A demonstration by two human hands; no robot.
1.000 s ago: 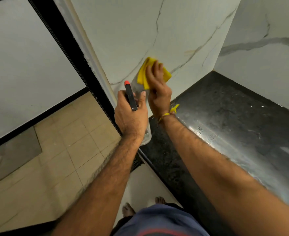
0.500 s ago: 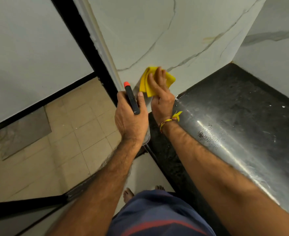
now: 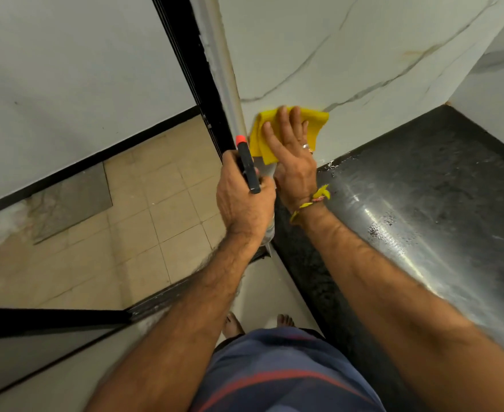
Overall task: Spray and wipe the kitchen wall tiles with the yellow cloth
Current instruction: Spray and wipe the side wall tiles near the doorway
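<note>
The yellow cloth (image 3: 316, 126) lies flat against the white marble-veined wall tile (image 3: 348, 55), low down, just above the counter. My right hand (image 3: 292, 156) presses on it with fingers spread. Just to its left, my left hand (image 3: 241, 200) grips a spray bottle (image 3: 249, 168) with a black trigger head and an orange nozzle tip. The nozzle points up toward the tile's left edge. Most of the bottle's clear body is hidden behind my left hand.
A black polished counter (image 3: 423, 203), wet and shiny near the wall, runs to the right. A second tiled wall (image 3: 497, 84) meets it at the far corner. A black door frame (image 3: 191, 69) stands left of the tile, with beige floor tiles (image 3: 140, 218) beyond. My bare feet show below.
My right hand has slid the cloth down the tile toward the counter and flattened out over it. The left hand with the bottle has stayed beside it.
</note>
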